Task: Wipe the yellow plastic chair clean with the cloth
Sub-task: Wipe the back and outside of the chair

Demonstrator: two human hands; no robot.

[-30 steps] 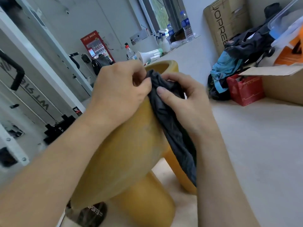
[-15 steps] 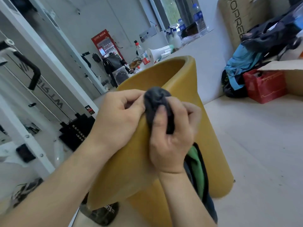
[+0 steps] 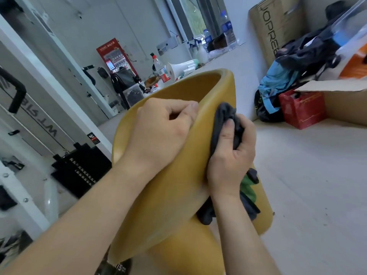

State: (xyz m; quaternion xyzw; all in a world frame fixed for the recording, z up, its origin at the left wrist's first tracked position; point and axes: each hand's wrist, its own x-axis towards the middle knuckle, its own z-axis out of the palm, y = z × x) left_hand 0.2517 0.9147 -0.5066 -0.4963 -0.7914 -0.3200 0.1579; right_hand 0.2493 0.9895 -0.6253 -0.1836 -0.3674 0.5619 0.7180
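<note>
1. Head view: I look down on a pale floor [image 3: 309, 185]. A red box [image 3: 302, 110] and a cardboard box [image 3: 345, 104] sit at the right, a red vending machine [image 3: 115, 56] stands far back, and a white gym frame [image 3: 29, 62] with a black weight stack [image 3: 81, 167] is at the left.
2. The yellow plastic chair [image 3: 168, 187] stands in the middle of the floor, right in front of me.
3. My left hand [image 3: 158, 133] is curled closed over the chair's upper rim, gripping it.
4. My right hand [image 3: 232, 155] is closed around the bunched dark cloth [image 3: 224, 118], pressing it to the chair's outer edge just beside my left hand; the cloth's tail hangs below my wrist, showing a green patch.
</note>
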